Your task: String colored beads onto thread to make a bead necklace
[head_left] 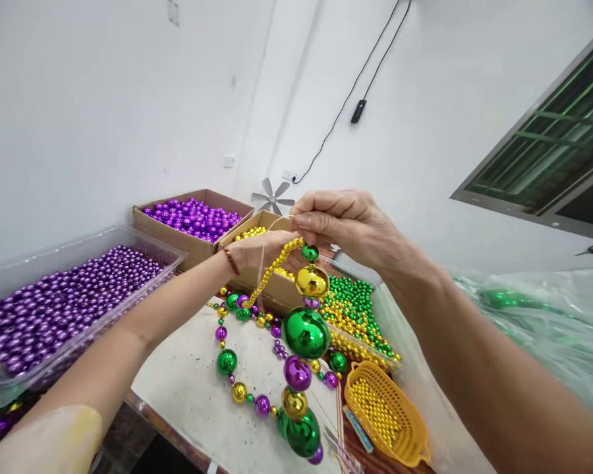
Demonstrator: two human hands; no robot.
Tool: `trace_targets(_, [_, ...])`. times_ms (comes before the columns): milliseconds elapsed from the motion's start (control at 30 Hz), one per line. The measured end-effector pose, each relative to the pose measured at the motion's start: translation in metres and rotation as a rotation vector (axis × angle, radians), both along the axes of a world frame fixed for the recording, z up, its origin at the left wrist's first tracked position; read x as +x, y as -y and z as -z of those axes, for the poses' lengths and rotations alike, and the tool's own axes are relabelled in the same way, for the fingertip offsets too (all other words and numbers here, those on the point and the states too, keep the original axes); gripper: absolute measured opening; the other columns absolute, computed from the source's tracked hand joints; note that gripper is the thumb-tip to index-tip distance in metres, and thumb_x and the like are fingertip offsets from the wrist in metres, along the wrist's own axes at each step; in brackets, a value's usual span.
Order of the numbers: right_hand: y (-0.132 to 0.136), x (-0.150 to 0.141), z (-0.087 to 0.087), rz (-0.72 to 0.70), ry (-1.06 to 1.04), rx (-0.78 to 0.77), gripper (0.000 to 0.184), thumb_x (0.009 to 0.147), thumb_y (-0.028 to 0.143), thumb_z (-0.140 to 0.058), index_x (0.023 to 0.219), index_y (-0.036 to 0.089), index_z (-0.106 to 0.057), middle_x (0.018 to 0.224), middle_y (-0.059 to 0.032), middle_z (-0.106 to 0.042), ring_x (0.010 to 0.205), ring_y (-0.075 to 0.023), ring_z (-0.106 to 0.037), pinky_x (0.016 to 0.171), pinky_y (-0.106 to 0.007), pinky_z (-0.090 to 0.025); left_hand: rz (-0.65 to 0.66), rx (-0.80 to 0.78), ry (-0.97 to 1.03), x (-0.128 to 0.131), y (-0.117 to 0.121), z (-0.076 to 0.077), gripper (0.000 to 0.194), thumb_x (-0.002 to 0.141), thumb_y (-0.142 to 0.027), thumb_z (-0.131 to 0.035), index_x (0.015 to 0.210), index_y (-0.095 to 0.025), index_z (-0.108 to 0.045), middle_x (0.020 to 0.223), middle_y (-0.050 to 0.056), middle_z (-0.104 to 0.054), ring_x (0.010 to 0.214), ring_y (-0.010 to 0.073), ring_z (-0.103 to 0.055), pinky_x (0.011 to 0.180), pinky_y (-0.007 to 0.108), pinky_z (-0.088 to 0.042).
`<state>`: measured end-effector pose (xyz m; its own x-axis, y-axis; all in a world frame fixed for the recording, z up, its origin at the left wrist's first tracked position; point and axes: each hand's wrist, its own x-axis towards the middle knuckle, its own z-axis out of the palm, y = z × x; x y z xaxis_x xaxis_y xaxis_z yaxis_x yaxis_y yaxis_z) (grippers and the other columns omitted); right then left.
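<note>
Reading the clock off the hands, 12 being the top of the view: looking at a chunky bead strand (305, 332) dangling right up front. Runs close to vertical along its long axis, 12 to 6, with the top end up at the fingertips and the big green, gold and purple balls dropping toward 6. Bends round down low, then climbs back up on the 8 o'clock side over the pale sheet (182, 375), making a lopsided loop. Hangs pretty much straight under the right hand (333, 220), with its little top green bead just below those fingertips, and in front of the left hand (264, 250). Can see right thumb and finger pinched together on a thin cord (275, 222), just above the beads. Can't tell what's up with the left, honestly: reaches in from about 8, sits close beside the right, but with fingers mostly hidden behind beads. Also got a run of small gold beads (264, 280) slanting from the fingertips down to between 7 and 8. Further out, spotting a cardboard box (197, 250) of purple beads at 9, a clear bin (54, 260) of darker purple ones past 8, mixed green and gold beads (356, 303) near 5, and a yellow basket (409, 408) of gold ones between 5 and 6.
</note>
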<state>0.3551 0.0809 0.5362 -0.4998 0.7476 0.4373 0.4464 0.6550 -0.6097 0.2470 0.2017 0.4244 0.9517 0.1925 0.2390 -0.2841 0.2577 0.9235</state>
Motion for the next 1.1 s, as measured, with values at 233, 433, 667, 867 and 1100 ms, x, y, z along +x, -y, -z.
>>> trace_targets(233, [0.012,0.012,-0.026,0.122,0.009,-0.097,0.027,0.086,0.037,-0.076,0.072,0.016,-0.066,0.059,0.0019,-0.055,0.04,-0.0041,-0.041,0.033,-0.021,-0.027,0.324,-0.137,0.207,0.03,0.043,-0.02,0.055,0.078,-0.063,-0.066,0.113,-0.021,-0.069,0.092,0.008,-0.073,0.088,0.0284,-0.072,0.087,0.05,-0.055])
trace_targets(433, [0.007,0.028,-0.049,0.183,-0.02,-0.101,0.023,0.077,0.013,-0.082,0.065,0.016,-0.062,0.053,0.0031,-0.052,0.043,-0.0045,-0.044,0.034,-0.019,-0.031,0.177,-0.038,0.204,0.032,0.026,-0.039,0.048,0.073,-0.054,-0.078,0.104,-0.019,-0.068,0.101,0.009,-0.072,0.082,0.02,-0.068,0.07,0.032,-0.051])
trace_targets(667, [-0.025,0.051,-0.063,0.332,-0.027,0.048,0.029,0.066,-0.005,-0.079,0.063,0.018,-0.06,0.049,0.0051,-0.051,0.041,-0.0054,-0.045,0.032,-0.02,-0.028,-0.325,0.337,0.164,0.029,0.023,-0.077,0.026,0.072,-0.02,-0.082,0.089,-0.016,-0.064,0.082,0.003,-0.068,0.073,0.0114,-0.064,0.073,0.027,-0.048])
trace_targets(867, [-0.024,0.03,-0.091,0.38,0.165,0.21,0.027,0.08,0.001,-0.069,0.058,0.015,-0.064,0.048,0.0035,-0.054,0.04,-0.004,-0.044,0.034,-0.017,-0.032,-0.412,0.365,0.244,0.022,0.03,-0.112,0.027,0.073,-0.022,-0.08,0.093,-0.015,-0.064,0.086,0.005,-0.071,0.083,0.0155,-0.069,0.084,0.032,-0.052])
trace_targets(1100, [-0.023,0.039,-0.119,0.217,0.048,0.306,0.026,0.084,-0.002,-0.063,0.066,0.015,-0.069,0.049,0.0074,-0.058,0.041,-0.0002,-0.049,0.041,-0.016,-0.034,-0.256,0.3,0.142,-0.005,0.03,-0.145,0.055,0.083,-0.069,-0.064,0.094,-0.015,-0.064,0.088,0.008,-0.071,0.084,0.0221,-0.071,0.082,0.037,-0.056])
